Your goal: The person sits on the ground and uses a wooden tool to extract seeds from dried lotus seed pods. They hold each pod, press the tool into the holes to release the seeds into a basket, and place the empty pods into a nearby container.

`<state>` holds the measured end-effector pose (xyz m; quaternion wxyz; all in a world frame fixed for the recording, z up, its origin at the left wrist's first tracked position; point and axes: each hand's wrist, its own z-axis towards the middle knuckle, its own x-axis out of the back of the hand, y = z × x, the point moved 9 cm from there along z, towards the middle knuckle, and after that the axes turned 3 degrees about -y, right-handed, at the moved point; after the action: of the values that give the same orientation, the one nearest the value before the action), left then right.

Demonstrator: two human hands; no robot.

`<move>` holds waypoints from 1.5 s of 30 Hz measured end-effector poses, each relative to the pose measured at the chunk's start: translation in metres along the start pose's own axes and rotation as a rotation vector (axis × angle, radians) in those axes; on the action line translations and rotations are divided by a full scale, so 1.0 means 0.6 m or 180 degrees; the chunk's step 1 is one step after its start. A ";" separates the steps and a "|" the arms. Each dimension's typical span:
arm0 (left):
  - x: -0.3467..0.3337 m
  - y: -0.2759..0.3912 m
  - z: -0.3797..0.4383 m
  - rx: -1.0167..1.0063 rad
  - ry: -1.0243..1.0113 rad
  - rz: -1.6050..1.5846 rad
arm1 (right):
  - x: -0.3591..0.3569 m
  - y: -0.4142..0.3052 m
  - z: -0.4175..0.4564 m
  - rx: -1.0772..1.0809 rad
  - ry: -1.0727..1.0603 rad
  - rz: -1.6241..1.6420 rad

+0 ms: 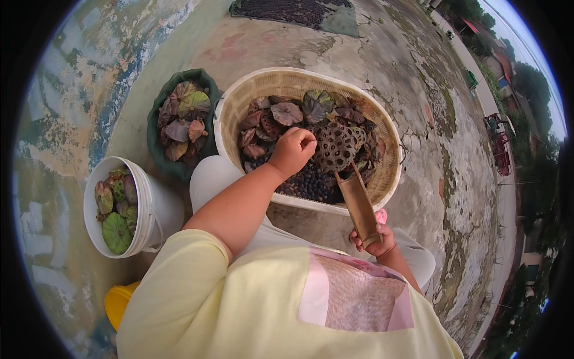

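My left hand (293, 150) is over the wicker-like plastic basket (309, 205), its fingers curled closed beside a dry lotus seed pod (336, 146); nothing shows in them. In my right hand (376, 240), near my right knee, is a split bamboo piece (358, 204), its forked far end at the lower edge of that pod. Whether the fork holds the pod up cannot be told. Beneath my left hand, dark lotus seeds (309, 181) cover the near part of the basket's inside. Brown and greenish pods (287, 113) lie along its far side.
At the left stand a green lined container (154, 150) of dry pods and a white bucket (163, 220) with greener pods. A yellow container (119, 300) is at lower left. Dark material lies on a green sheet (345, 22) ahead. The concrete floor (385, 63) is cracked.
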<state>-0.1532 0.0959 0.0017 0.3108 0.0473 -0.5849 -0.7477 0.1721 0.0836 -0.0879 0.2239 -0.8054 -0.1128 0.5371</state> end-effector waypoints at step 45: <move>-0.047 0.054 -0.022 -0.1506 -0.0490 0.1316 | -0.024 -0.003 0.006 0.0066 0.0156 -0.0331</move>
<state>-0.1114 0.0956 0.0185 0.4134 -0.2027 -0.4139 -0.7853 0.1634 0.0801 -0.0766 0.2624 -0.8090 -0.1434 0.5061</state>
